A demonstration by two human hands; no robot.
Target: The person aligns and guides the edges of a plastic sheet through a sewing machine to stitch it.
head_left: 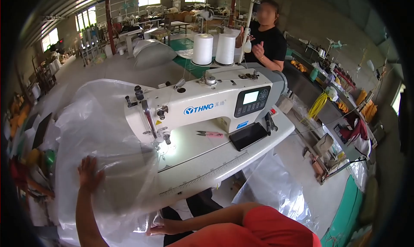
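A large translucent plastic sheet [103, 130] covers the left part of the sewing table [194, 173] and reaches the needle area of the white sewing machine [207, 98]. My left hand [89, 173] lies on the sheet with its fingers spread. Near the table's front edge, my right hand [160, 228] has its fingers closed at the sheet's lower edge. Pink-handled snips [210, 134] and a black phone [249, 136] rest on the table under the machine arm. Two white thread cones [214, 49] stand behind the machine.
Behind the machine stands a person in a black top [269, 40] with both hands raised. A workbench [302, 81] with yellow cords [318, 105] runs along the right. More plastic sheeting [276, 189] hangs below the table's front edge. A red post [108, 20] rises behind at the left.
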